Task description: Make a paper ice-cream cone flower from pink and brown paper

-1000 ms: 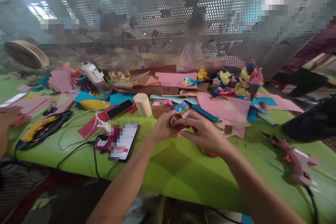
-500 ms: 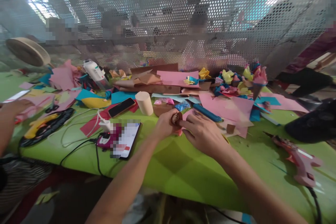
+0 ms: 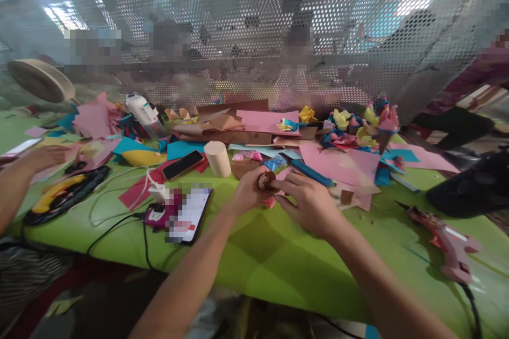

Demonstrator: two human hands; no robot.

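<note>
**Brown paper roll (image 3: 267, 180) in the left hand (image 3: 248, 192), with the right hand (image 3: 310, 204) at its rim**

The roll sits above the middle of the green table (image 3: 262, 270), its open end showing. The left hand's fingers are curled around it, gripping it from the left. The right hand comes in from the other side, back upward and fingers bent leftward, their tips at the rim; whether they pinch it, I cannot tell. Both forearms reach up from the bottom edge and converge, the left slanting rightward, the right leftward.

A cream cylinder (image 3: 217, 160) stands beyond the left hand, and a lit phone (image 3: 193, 217) lies left of the left forearm. Well to the right lies a pink glue gun (image 3: 453, 251). At far left is another person's hand (image 3: 47, 158). A perforated screen (image 3: 254, 47) rises behind the table.
</note>
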